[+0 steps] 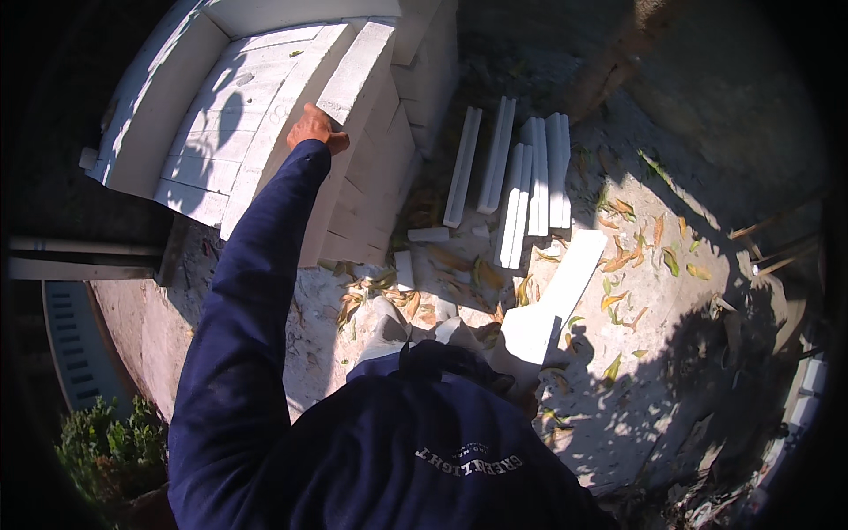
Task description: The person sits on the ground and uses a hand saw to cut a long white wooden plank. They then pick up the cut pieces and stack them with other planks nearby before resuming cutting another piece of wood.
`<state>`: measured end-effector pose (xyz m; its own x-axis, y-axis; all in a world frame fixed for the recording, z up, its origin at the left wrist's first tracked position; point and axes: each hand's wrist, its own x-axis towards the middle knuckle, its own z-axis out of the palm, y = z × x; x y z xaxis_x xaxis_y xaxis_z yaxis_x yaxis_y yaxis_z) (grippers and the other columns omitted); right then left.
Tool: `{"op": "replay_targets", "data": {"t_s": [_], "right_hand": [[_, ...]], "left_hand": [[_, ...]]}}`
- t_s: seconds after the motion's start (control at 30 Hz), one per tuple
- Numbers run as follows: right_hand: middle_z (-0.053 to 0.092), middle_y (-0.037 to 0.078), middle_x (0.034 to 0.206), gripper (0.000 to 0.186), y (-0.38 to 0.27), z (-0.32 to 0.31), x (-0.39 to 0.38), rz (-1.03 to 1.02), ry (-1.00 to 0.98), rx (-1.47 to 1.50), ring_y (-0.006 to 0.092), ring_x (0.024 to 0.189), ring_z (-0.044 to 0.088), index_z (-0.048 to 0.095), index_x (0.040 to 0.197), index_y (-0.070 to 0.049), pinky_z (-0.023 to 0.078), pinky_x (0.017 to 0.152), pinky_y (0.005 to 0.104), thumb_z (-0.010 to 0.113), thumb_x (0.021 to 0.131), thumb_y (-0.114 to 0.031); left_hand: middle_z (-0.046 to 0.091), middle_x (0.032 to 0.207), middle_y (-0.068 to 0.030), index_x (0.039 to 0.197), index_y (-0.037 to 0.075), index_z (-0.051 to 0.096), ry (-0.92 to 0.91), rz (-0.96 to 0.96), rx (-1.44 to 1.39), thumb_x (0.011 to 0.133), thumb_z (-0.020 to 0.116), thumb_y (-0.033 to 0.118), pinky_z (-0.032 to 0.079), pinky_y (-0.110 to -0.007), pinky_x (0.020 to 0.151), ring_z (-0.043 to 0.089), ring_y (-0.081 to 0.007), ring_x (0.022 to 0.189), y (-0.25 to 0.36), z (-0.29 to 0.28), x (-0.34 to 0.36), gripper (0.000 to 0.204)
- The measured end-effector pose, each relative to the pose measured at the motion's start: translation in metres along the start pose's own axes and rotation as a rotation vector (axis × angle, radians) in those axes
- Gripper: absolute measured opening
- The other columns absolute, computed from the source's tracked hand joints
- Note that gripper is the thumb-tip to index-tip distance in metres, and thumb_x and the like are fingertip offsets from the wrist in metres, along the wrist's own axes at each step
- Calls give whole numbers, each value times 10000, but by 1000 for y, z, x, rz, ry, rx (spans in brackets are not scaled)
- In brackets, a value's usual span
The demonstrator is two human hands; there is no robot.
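the person's left hand [316, 131], at the end of a dark blue sleeve [243, 274], touches the near part of a thick white slab [360, 66] on the big white pile [375, 190]. the fingers are bent in, not spread wide. their tips are hidden, so one cannot tell if they grip the slab or just lean on it. the slab's top goes up and a bit to the right from the fingers, so its long way points off from the person. the left hand is the near one here.

a long white piece [572, 278] is low and to the right, well apart from the left hand. it slants from close by the body up to the right. that is the right hand's side, but the right hand is too hidden to tell how its fingers are or what they hold.

past it, thin white strips [497, 159] lie near dry leaves [623, 252].
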<state>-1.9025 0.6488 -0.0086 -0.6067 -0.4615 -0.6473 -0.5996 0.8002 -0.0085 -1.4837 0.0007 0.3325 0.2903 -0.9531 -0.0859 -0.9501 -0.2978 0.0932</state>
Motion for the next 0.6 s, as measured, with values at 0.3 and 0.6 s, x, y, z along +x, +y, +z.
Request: {"op": "replay_targets", "data": {"t_s": [0.3,0.6], "right_hand": [[691,260,1098,1223,-39,-122,-41,24,11,129,449,1036,667,138,1547,1,549,865,532,835,660,-472],[700,266,1060,1286,6,-96,-28,-36,115,-64,445,1002,680,75,1558,22,560,840,510,843,662,-489]], "left_hand": [[674,970,-224,1035,-13,486,7,124,-51,552,833,259,526,-452,881,668,-413,987,-47,15,-105,654],[658,895,-295,1093,-42,449,-457,102,-176,557,871,293,529,-511,810,658,-483,900,-167,49,-325,760]]}}
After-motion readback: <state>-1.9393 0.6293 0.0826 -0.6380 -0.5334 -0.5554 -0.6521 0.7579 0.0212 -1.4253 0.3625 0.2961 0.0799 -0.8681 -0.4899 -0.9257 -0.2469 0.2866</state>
